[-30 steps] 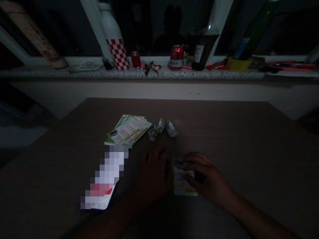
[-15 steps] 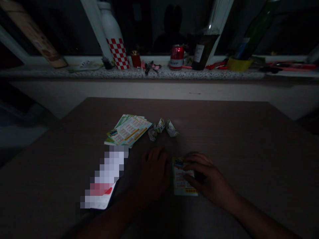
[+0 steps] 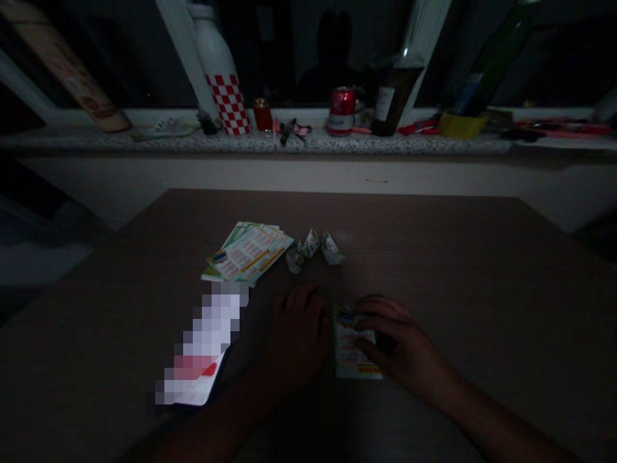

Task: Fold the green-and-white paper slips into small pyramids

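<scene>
A small printed calendar card [image 3: 351,352] lies flat on the table in front of me. My right hand [image 3: 393,337] rests over its right side, fingers curved and thumb apart, gripping nothing that I can see. Just left of the card, my left hand [image 3: 299,331] lies palm down on the tabletop, its fingers loosely stretched and dark in shadow. Beyond my hands are three small folded paper pieces, the rightmost folded paper [image 3: 331,249] standing a little apart. To their left is a fanned stack of similar cards [image 3: 250,251].
A lit phone [image 3: 197,389], its screen mostly blurred, lies left of my left forearm. Behind the wooden table [image 3: 434,251], the stone windowsill [image 3: 308,146] carries a checkered bottle [image 3: 229,99], a red can [image 3: 342,110], a small jar [image 3: 263,114] and a yellow holder [image 3: 463,124].
</scene>
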The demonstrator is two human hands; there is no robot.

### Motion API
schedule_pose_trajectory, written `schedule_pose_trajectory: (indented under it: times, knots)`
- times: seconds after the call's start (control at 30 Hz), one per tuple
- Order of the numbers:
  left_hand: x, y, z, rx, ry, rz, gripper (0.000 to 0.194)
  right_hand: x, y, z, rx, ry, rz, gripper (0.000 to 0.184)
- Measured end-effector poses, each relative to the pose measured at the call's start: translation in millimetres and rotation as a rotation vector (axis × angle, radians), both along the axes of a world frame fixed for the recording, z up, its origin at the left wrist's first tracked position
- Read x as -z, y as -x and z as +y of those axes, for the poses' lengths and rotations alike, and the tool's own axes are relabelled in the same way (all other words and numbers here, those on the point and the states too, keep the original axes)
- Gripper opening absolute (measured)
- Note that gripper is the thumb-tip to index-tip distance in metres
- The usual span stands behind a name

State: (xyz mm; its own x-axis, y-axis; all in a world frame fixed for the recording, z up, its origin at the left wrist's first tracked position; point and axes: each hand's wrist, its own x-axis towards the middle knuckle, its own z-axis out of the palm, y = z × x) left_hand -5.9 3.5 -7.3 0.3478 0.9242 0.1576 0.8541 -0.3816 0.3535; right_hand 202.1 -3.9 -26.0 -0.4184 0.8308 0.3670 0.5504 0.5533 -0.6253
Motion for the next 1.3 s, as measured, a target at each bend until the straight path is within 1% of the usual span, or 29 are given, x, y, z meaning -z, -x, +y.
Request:
schedule_pose_trajectory:
  times: [0.17, 0.43, 0.87, 1.17, 1.23, 1.3]
  knots:
    - [0.0, 0.1, -0.8, 0.013, -0.005, -0.001, 0.016, 0.6, -0.9, -0.1, -0.003, -0.002, -0.010, 0.019]
    - [-1.2, -0.9, -1.2, -0.001, -0.001, -0.005, 0.012, 1.4, -0.6, 0.7, -0.002, -0.003, -0.007, 0.019]
    - [-0.9, -0.1, -2.0, 0.005, -0.003, -0.018, 0.014, -1.6, -0.6, 0.7, 0.001, -0.012, -0.039, 0.016]
    - [2.2, -0.2, -2.1, 0.005, -0.020, -0.030, 0.016, 1.6, -1.6, 1.3, -0.009, -0.019, -0.027, 0.016]
    - [0.8, -1.3, -3.1, 0.023, -0.032, -0.056, 0.018, 1.3, -1.3, 1.2, -0.010, -0.019, -0.018, 0.015]
    - [-1.5, -3.0, -5.0, 0.107, -0.039, -0.095, 0.021, 0.2, -0.7, 0.8, -0.014, -0.018, -0.015, 0.016]
